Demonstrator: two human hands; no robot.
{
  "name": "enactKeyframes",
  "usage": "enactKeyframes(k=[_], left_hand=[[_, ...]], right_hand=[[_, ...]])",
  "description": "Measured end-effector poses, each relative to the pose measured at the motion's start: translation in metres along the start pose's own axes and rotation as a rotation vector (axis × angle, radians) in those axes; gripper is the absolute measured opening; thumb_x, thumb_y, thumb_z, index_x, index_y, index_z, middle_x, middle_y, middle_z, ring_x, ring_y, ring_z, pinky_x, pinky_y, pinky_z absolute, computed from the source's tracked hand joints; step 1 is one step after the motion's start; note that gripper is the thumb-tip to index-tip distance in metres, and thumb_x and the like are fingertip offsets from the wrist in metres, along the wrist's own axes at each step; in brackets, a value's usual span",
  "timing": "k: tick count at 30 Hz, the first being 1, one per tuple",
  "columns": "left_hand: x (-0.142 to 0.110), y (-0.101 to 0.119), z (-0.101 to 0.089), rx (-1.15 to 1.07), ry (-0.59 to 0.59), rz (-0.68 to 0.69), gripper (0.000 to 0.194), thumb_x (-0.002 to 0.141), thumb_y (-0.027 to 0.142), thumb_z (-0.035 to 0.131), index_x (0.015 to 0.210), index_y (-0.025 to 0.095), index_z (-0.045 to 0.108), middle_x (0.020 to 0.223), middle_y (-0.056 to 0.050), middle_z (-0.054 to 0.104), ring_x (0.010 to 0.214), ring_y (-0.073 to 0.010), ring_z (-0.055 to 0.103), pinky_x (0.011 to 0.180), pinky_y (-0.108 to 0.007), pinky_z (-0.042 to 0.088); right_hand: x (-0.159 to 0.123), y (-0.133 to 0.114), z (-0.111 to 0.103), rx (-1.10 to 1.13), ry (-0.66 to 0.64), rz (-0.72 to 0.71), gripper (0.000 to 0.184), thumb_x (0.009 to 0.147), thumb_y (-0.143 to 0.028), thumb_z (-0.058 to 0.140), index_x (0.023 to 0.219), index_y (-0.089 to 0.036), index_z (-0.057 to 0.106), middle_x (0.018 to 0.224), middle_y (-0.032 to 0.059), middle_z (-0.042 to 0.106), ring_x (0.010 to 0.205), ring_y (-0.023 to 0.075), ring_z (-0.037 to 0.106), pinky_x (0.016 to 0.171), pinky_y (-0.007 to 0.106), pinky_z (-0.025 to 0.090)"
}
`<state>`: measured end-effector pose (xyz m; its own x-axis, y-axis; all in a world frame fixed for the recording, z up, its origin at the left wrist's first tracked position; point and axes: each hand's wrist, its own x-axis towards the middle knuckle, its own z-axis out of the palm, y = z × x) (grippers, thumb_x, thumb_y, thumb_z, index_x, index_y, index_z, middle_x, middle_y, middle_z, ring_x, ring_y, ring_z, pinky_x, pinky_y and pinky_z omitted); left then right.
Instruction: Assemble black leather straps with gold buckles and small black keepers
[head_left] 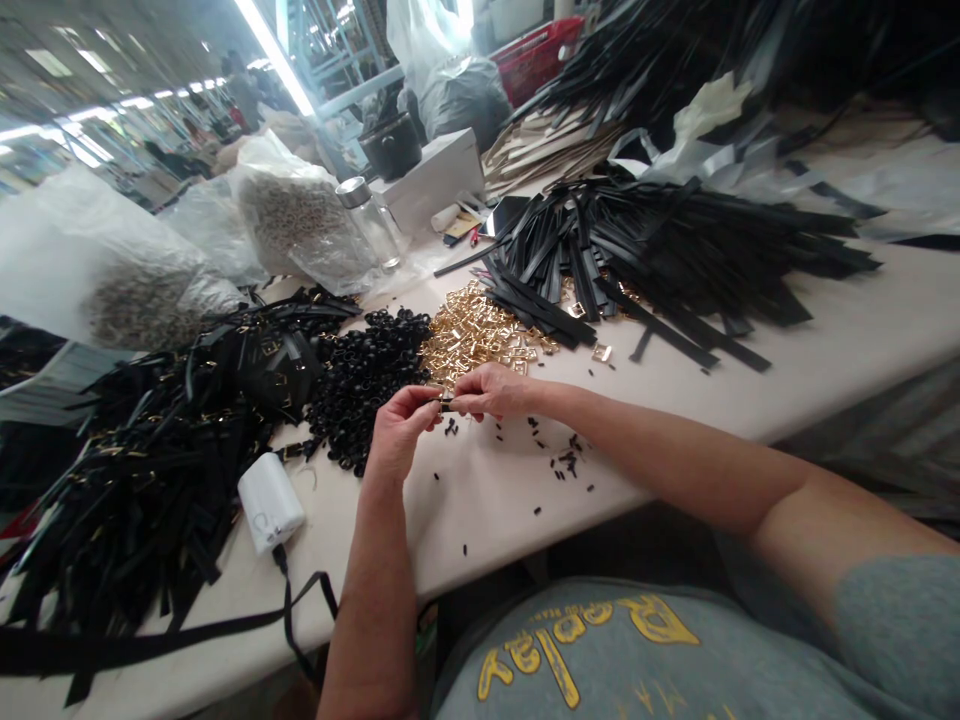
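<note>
My left hand [399, 428] and my right hand [491, 390] meet above the pale table [825, 340], fingers pinched together on one small piece, partly gold and partly black [445, 403]. Just beyond my fingertips lies a heap of gold metal buckles [480, 335]. A heap of small black loops [367, 375] sits beside my left hand. A big pile of black strips [660, 250] covers the table behind the buckles. A pile of black straps with gold fittings [165, 440] lies to the left.
A small white device [270, 500] with a black cord lies left of my left forearm. Tiny black scraps [559, 455] dot the table. Behind stand plastic bags of metal rings [300, 215], a clear bottle [373, 222], a white box [431, 175] and a red basket [536, 55].
</note>
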<state>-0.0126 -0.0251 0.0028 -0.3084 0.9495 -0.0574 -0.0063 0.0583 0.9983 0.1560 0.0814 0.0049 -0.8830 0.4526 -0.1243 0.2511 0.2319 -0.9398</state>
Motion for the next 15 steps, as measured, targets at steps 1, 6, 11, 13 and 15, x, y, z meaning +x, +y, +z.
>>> enactKeyframes(k=[1,6,11,13,15], left_hand=[[0.000,0.000,0.000,0.010,0.001,0.003,0.025,0.065,0.029,0.080,0.084,0.017,0.071,0.072,-0.001,0.065,0.058,-0.0091,0.053,0.054,-0.021,0.040],[-0.001,-0.001,0.004,0.064,0.016,0.017,0.022,0.064,0.029,0.079,0.082,0.017,0.072,0.069,-0.001,0.065,0.057,-0.0099,0.054,0.053,-0.021,0.040],[-0.002,-0.001,0.008,0.073,0.021,0.019,0.020,0.065,0.028,0.077,0.081,0.017,0.072,0.066,-0.001,0.064,0.056,-0.0097,0.052,0.052,-0.021,0.040],[-0.002,-0.001,0.010,0.075,0.021,0.017,0.020,0.064,0.027,0.077,0.081,0.017,0.072,0.069,-0.001,0.065,0.056,-0.0097,0.053,0.053,-0.021,0.041],[-0.002,-0.001,0.011,0.078,0.022,0.012,0.019,0.064,0.027,0.076,0.080,0.016,0.071,0.070,-0.001,0.065,0.056,-0.0096,0.054,0.052,-0.021,0.041]], right_hand=[[0.000,0.000,0.000,-0.012,0.003,0.004,0.019,0.088,-0.027,0.056,0.078,-0.012,0.062,0.059,-0.0029,0.058,0.044,0.0054,0.045,0.046,0.017,0.034],[0.001,0.003,0.001,-0.107,0.029,-0.024,0.017,0.087,-0.023,0.055,0.075,-0.013,0.062,0.060,-0.0028,0.058,0.049,0.0063,0.048,0.049,0.017,0.032],[0.000,0.003,0.001,-0.185,0.048,-0.022,0.018,0.085,-0.022,0.055,0.072,-0.013,0.062,0.058,-0.0032,0.056,0.051,0.0069,0.046,0.051,0.018,0.030],[0.000,0.001,0.000,-0.219,0.057,-0.029,0.018,0.084,-0.021,0.055,0.069,-0.013,0.061,0.056,-0.0036,0.055,0.051,0.0069,0.044,0.051,0.019,0.027],[0.000,0.000,0.000,-0.275,0.081,-0.050,0.017,0.082,-0.020,0.055,0.067,-0.014,0.061,0.056,-0.0042,0.053,0.052,0.0069,0.042,0.051,0.020,0.025]])
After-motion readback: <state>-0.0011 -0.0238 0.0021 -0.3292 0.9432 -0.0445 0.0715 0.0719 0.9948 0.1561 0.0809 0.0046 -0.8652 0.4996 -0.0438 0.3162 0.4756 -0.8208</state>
